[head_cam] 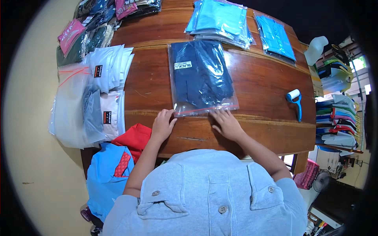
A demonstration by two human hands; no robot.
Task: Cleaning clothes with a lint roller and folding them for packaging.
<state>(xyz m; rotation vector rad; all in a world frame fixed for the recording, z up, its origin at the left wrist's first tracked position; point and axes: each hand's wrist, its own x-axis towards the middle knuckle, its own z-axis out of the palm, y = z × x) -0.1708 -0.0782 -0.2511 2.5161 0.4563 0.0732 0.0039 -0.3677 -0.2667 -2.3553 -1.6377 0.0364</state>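
A folded dark navy garment point(202, 76) with a white label bearing writing lies inside a clear zip bag point(206, 110) with a red seal line, flat on the wooden table. At the near left corner of the bag is my left hand point(164, 124), its fingertips touching the edge and its thumb apart. My right hand point(227, 124) rests its fingers on the bag's near edge, right of the middle, fingertips at the red line. Whether either hand pinches the plastic cannot be told.
Light blue bagged garments point(220, 17) and a bagged blue garment point(276, 38) lie at the far side. A blue-handled lint roller point(294, 98) lies right. Piled white packages point(107, 70), empty clear bags point(71, 109) and red cloth point(135, 138) occupy the left.
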